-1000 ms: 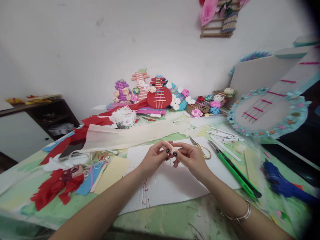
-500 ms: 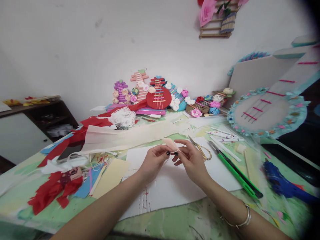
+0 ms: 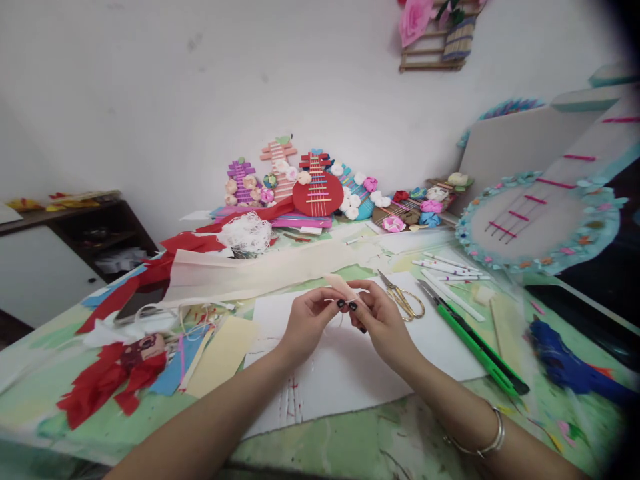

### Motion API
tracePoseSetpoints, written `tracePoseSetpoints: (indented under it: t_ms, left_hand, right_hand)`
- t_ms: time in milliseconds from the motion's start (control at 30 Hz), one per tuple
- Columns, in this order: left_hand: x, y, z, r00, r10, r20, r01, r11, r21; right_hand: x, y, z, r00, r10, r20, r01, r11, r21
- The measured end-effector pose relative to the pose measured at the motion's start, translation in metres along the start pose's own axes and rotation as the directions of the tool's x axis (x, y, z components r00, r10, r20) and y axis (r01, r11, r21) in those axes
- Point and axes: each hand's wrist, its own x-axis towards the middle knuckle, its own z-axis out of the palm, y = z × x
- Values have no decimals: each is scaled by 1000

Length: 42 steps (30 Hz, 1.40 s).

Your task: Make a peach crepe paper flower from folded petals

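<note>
Both my hands meet above a white board [image 3: 360, 373], pinching one small pale-pink piece of paper [image 3: 342, 286]. My left hand [image 3: 311, 319] grips its lower left side between thumb and fingers. Across from it, my right hand [image 3: 383, 317] is closed on the lower right end, its thumb nearly touching the left thumb. A thin white thread or strip [image 3: 336, 323] loops below the fingertips. Gold-handled scissors [image 3: 411, 304] lie just right of my right hand. Farther right rests a green utility knife [image 3: 480, 343].
Left lie yellow card [image 3: 223, 353], red crepe paper [image 3: 93, 390] and a tangle of white thread [image 3: 245, 233]. Small craft lutes, including a red one [image 3: 318, 193], lean along the wall. A blue glue gun [image 3: 565, 357], white sticks [image 3: 450, 267] and a large lute [image 3: 530, 220] are right.
The pale paper has been folded or rolled narrower between my fingers. My thumbs have come closer together and the right fingers have curled in. The view has shifted slightly.
</note>
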Motion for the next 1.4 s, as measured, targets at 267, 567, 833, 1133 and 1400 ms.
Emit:
tracePoseSetpoints:
  t_ms: [267, 567, 833, 1133, 1400]
  left_hand:
    - [-3, 6, 3, 999, 52, -17, -50, 995, 86]
    - [-3, 7, 3, 994, 113, 6, -113, 986, 125]
    - [-3, 6, 3, 986, 147, 73, -158, 974, 164]
    - [2, 1, 1, 999, -38, 21, 40, 992, -118]
    - [1, -1, 2, 903, -199, 380, 257, 960, -108]
  right_hand:
    - [0, 0, 0, 997, 31, 67, -47, 966, 252]
    - [0, -2, 2, 998, 58, 29, -64, 962, 267]
    - [2, -5, 0, 998, 54, -31, -43, 955, 292]
    - [1, -7, -1, 998, 64, -13, -58, 962, 268]
    - [-1, -12, -2, 987, 106, 125, -141, 938, 318]
